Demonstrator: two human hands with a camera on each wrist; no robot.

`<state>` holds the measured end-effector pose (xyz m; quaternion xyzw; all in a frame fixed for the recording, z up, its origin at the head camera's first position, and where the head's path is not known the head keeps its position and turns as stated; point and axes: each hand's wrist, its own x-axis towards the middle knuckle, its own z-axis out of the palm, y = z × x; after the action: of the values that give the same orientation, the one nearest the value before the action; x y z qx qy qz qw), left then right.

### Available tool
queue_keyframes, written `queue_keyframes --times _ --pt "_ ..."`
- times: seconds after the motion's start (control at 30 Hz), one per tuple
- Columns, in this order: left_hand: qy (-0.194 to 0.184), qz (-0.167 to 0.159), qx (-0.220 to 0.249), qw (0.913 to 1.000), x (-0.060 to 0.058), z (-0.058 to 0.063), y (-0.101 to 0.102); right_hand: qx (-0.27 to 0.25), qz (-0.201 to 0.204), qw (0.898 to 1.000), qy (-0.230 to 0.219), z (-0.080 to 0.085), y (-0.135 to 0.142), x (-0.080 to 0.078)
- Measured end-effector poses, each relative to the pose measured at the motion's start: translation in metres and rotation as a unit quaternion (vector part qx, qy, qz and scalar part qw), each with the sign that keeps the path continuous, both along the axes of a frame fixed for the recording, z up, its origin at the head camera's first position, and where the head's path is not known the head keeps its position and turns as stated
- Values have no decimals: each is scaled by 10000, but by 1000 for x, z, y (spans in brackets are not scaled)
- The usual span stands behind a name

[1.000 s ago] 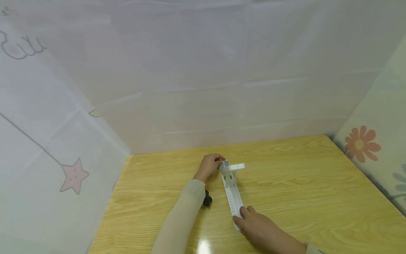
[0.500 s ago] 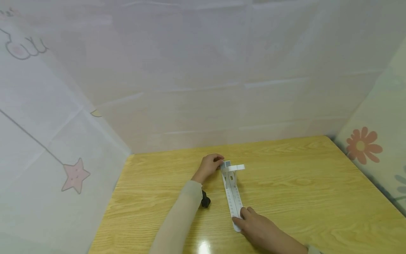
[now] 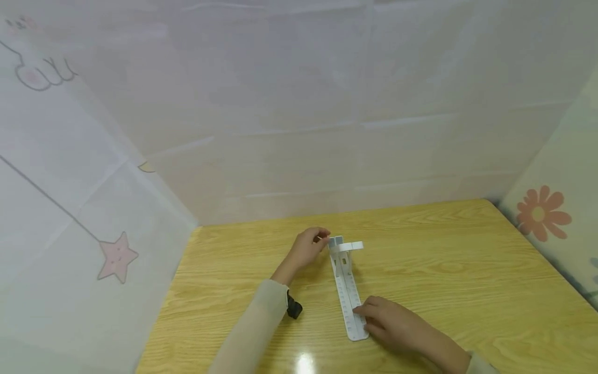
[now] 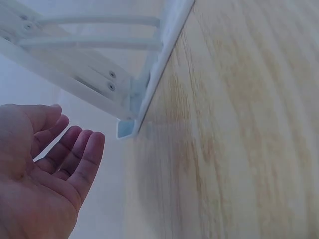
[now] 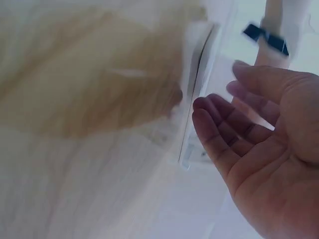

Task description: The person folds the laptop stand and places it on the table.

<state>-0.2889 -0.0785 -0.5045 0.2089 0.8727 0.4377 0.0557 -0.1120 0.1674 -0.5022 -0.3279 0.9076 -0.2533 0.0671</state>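
A white folding stand (image 3: 346, 296) lies lengthwise on the table, its long base lined with rows of notches. Toward the far end a raised arm (image 3: 349, 246) is propped on two struts, which show as thin bars in the left wrist view. My left hand (image 3: 306, 248) is just left of the stand's far end, fingers loosely bent and holding nothing; the left wrist view shows a gap between it and the stand (image 4: 75, 79). By the near end, my right hand (image 3: 390, 323) has its fingertips at the base's right edge, thumb and fingers apart in the right wrist view.
The wood-grain table (image 3: 444, 259) reaches back to a pale curtain-like wall (image 3: 299, 130), with printed panels at both sides. A black device (image 3: 294, 307) sits at my left wrist, under the sleeve cuff.
My right hand has released the near end of the stand's base and its fingers have spread. My left hand has come slightly away from the far end. The stand stays in place.
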Motion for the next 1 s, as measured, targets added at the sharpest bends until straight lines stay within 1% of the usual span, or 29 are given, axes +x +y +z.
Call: queue_keyframes --times 0.1,0.2,0.3,0.43,0.57,0.63,0.73,0.87,1.0 --pt "122 32 34 9999 12 4 -7 -383 -84 9992 38 3 5 -5" --pt "154 84 93 9998 26 8 -14 -748 -120 9970 122 7 11 -12" --pt "144 120 184 9997 41 10 -19 -1032 -179 9945 7 8 19 -20" --pt "57 161 408 9990 59 12 -22 -1394 -393 9894 -85 6 27 -33" --pt "-80 222 618 9978 74 12 -20 -1773 -588 9824 55 1 31 -46" --pt "-71 242 675 9974 79 12 -18 -1929 -685 9788 52 -2 32 -53" --pt "-80 250 772 9967 83 10 -15 -2071 -918 9740 -83 -7 32 -61" --pt "-111 282 867 9958 88 10 -10 -2161 -1050 9706 -166 -9 31 -71" --pt "-100 336 899 9953 91 9 -7 -2253 -1107 9677 -254 -10 29 -77"
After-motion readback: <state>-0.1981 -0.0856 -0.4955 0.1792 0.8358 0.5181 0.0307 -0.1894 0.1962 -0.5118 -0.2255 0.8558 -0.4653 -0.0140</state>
